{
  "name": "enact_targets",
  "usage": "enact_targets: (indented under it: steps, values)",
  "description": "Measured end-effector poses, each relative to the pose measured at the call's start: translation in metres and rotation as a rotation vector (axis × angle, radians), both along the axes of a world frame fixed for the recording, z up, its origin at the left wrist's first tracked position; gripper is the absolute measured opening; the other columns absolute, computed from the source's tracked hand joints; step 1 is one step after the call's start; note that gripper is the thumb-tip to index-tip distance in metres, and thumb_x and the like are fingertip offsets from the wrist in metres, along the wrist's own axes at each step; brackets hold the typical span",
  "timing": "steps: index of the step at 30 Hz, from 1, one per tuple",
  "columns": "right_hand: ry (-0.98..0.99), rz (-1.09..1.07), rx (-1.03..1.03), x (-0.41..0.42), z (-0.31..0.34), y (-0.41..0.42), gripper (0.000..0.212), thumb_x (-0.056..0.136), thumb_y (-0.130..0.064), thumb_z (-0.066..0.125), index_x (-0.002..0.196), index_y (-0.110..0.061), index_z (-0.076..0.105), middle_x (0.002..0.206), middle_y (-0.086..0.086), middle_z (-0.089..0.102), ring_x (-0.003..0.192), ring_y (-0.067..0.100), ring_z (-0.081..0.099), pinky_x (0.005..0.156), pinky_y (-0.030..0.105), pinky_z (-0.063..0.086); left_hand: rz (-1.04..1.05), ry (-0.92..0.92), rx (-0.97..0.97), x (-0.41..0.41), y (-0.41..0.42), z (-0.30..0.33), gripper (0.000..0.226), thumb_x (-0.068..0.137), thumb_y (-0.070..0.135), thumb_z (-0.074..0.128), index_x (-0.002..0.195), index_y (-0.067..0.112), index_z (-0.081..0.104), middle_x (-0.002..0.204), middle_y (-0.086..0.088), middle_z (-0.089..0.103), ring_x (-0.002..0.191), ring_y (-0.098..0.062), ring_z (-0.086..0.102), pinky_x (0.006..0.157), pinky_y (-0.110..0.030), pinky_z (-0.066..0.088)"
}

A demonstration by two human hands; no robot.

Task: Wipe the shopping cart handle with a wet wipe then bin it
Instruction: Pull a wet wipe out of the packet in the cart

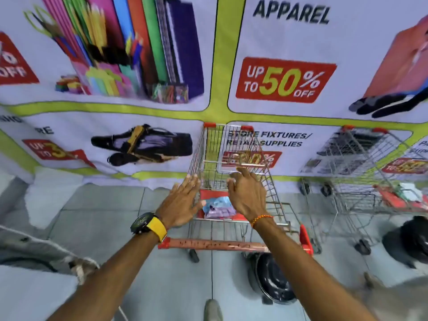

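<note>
A wire shopping cart [234, 154] stands in front of me, its red handle [222, 244] running across below my wrists. On the red child seat lies a pale blue and purple wet wipe pack [218, 208]. My left hand [183, 202] hovers over the pack's left side with flat, spread fingers and holds nothing. Over the pack's right side my right hand [246, 193] is held with fingers apart, also with nothing in it. Both forearms pass above the handle without touching it.
A second cart [361, 163] stands to the right against the banner wall [208, 107]. A dark round bin [272, 279] sits on the tiled floor under the handle's right end. My shoe [212, 310] shows at the bottom. Grey cloth [34, 246] lies at the left.
</note>
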State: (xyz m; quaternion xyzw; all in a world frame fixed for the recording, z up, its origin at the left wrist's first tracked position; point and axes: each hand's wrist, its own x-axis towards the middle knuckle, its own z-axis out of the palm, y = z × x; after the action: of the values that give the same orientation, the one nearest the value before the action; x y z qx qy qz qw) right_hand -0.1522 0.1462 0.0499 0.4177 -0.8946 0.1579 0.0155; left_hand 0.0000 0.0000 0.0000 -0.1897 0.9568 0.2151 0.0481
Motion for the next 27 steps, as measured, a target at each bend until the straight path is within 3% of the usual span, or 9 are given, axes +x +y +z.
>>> enact_targets:
  steps: [2,5,9,12,17,20,22,24,27]
  values:
    - [-0.077,-0.001,0.045,-0.012,-0.025,-0.008,0.02,0.093,-0.02,0.052,0.093,-0.015,0.072,0.101,0.014,0.072,0.095,0.038,0.068,0.068,0.038,0.054,-0.009,-0.081,-0.006,-0.001,-0.006,-0.025,0.107,0.072,0.082,-0.007,0.154,0.015,0.008,0.161,-0.003,-0.008,0.148,-0.019,-0.012,0.119,-0.049,-0.002]
    - [-0.16,-0.042,0.213,-0.03,-0.067,-0.015,0.02,0.09,-0.01,0.054,0.087,-0.013,0.073,0.079,0.015,0.07,0.079,0.037,0.071,0.061,0.032,0.044,0.044,-0.156,-0.068,-0.001,-0.016,-0.061,0.107,0.072,0.08,-0.009,0.153,0.017,0.017,0.164,-0.007,0.005,0.151,-0.027,0.002,0.118,-0.052,0.003]
    - [-0.216,-0.026,0.281,-0.06,-0.127,-0.03,0.019,0.085,-0.01,0.057,0.087,-0.011,0.076,0.086,0.018,0.075,0.083,0.037,0.073,0.07,0.04,0.06,0.127,-0.215,-0.065,-0.005,-0.027,-0.092,0.088,0.082,0.066,0.002,0.152,0.016,0.021,0.164,-0.006,0.005,0.151,-0.026,-0.001,0.119,-0.049,0.003]
    - [-0.183,0.025,0.369,-0.077,-0.164,-0.043,0.019,0.088,-0.009,0.056,0.09,-0.007,0.075,0.091,0.02,0.075,0.087,0.038,0.073,0.072,0.039,0.058,0.163,-0.215,-0.073,-0.005,-0.032,-0.107,0.076,0.09,0.057,0.013,0.151,0.013,0.025,0.163,-0.007,0.01,0.151,-0.028,0.002,0.121,-0.049,0.012]
    - [-0.198,0.118,0.42,-0.091,-0.208,-0.065,0.017,0.091,-0.005,0.058,0.094,-0.007,0.074,0.095,0.022,0.074,0.091,0.039,0.072,0.074,0.041,0.058,0.162,-0.178,-0.127,-0.005,-0.036,-0.115,0.075,0.091,0.054,0.014,0.146,0.008,0.036,0.159,-0.011,0.027,0.148,-0.033,0.017,0.118,-0.049,0.023]
    - [-0.227,0.221,0.488,-0.092,-0.227,-0.077,0.019,0.094,-0.003,0.055,0.103,-0.008,0.072,0.101,0.021,0.071,0.097,0.039,0.069,0.08,0.043,0.057,0.181,-0.157,-0.132,-0.006,-0.035,-0.119,0.072,0.093,0.053,0.015,0.147,0.009,0.035,0.159,-0.008,0.028,0.149,-0.031,0.016,0.118,-0.049,0.025]
    - [-0.238,0.274,0.528,-0.092,-0.238,-0.083,0.016,0.098,-0.014,0.059,0.109,-0.008,0.07,0.107,0.018,0.068,0.103,0.038,0.066,0.087,0.047,0.057,0.195,-0.142,-0.14,-0.005,-0.033,-0.121,0.072,0.093,0.053,0.015,0.148,0.01,0.033,0.16,-0.006,0.026,0.15,-0.029,0.012,0.119,-0.046,0.024]
    - [-0.233,0.299,0.571,-0.092,-0.245,-0.086,0.026,0.1,-0.028,0.06,0.113,-0.008,0.07,0.109,0.017,0.067,0.103,0.037,0.065,0.089,0.05,0.057,0.201,-0.129,-0.141,-0.006,-0.031,-0.121,0.071,0.094,0.052,0.015,0.149,0.01,0.031,0.16,-0.004,0.024,0.15,-0.026,0.009,0.12,-0.043,0.021]
    - [-0.219,0.333,0.588,-0.092,-0.253,-0.086,0.028,0.101,-0.03,0.059,0.116,-0.01,0.071,0.111,0.017,0.069,0.103,0.036,0.065,0.09,0.049,0.057,0.203,-0.109,-0.143,-0.005,-0.03,-0.122,0.07,0.094,0.052,0.017,0.15,0.01,0.029,0.161,-0.004,0.023,0.151,-0.025,0.005,0.12,-0.038,0.017]
